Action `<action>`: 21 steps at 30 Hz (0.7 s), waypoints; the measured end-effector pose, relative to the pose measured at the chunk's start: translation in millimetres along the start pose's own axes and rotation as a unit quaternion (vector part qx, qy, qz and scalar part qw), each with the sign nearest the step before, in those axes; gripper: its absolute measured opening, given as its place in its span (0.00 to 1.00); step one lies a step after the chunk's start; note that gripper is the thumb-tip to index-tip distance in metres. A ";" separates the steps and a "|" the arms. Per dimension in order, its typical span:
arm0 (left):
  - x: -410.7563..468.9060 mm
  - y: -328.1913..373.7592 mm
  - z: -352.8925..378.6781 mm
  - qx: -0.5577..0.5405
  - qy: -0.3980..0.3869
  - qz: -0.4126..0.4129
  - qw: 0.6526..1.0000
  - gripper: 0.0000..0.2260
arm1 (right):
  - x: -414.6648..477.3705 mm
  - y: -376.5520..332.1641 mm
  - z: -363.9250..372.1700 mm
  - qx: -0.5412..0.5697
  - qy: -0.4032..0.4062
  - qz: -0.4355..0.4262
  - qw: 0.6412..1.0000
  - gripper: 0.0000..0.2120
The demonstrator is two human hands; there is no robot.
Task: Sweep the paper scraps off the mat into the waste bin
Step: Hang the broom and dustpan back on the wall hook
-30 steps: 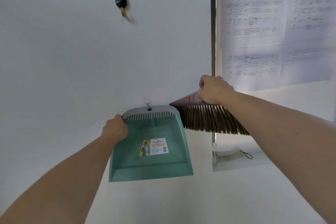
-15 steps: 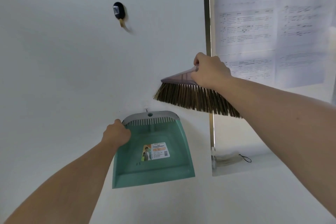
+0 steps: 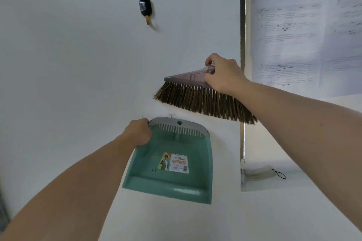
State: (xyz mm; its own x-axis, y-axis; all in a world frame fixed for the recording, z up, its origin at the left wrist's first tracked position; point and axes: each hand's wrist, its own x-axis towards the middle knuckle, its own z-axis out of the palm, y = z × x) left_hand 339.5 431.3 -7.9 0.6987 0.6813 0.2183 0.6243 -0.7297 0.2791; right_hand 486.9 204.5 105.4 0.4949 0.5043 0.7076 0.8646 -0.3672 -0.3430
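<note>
White wall (image 3: 78,84) ahead; right hand (image 3: 223,73) grips a brown-bristled plastic brush (image 3: 195,98), just lifted to 1 o'clock of the green plastic dustpan (image 3: 172,162) gripped by left hand (image 3: 139,133); probably tool handling, not sweeping; scraps and mat unseen

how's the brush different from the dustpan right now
The brush is brown-bristled with a translucent back; the dustpan is teal plastic with a grey rim. The brush is higher and tilted, in the right hand; the dustpan lower, gripped at its top corner by the left hand. Each is held by one hand.

Glossy green plastic dustpan (image 3: 172,164), coarse-bristled brush (image 3: 197,98)
</note>
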 end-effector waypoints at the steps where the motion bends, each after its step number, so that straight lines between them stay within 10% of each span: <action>1: -0.4 0.6 -0.1 0.009 -0.006 -0.002 1.000 0.15 | 1.1 -0.6 1.9 0.000 -0.001 0.000 1.000 0.17; 21: -2.8 -35.5 16.6 -0.026 0.023 -0.050 0.998 0.18 | -1.3 -6.0 24.2 0.004 0.000 0.007 1.000 0.17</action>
State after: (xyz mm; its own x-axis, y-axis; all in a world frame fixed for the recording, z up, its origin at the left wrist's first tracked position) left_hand 321.1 454.4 -33.9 0.6162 0.7533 0.2296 0.6703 -0.6548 0.3493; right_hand 483.2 224.9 91.6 0.5073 0.4989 0.7027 0.8580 -0.3685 -0.3579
